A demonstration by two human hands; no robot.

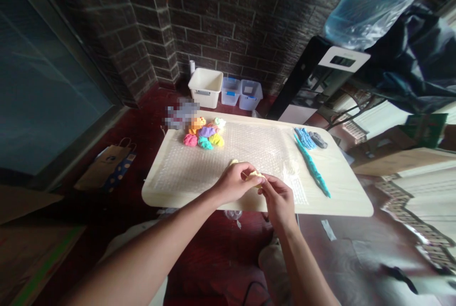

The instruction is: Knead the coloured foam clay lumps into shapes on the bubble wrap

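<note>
Both my hands meet over the near edge of a pale wooden table (351,206). My left hand (233,183) and my right hand (278,197) are closed in a pinch on a small pale yellow lump of clay (255,176) held between them. A sheet of bubble wrap (199,163) covers the table's middle under them. Several bright clay lumps (204,135) lie in a cluster at the far left of the table. A long teal clay strip (312,167) lies to the right.
A blue clay piece (305,138) and a grey one (318,139) sit at the table's far right. A white bin (205,87) and two clear boxes (241,94) stand against the brick wall. A paper bag (107,166) lies on the floor at left.
</note>
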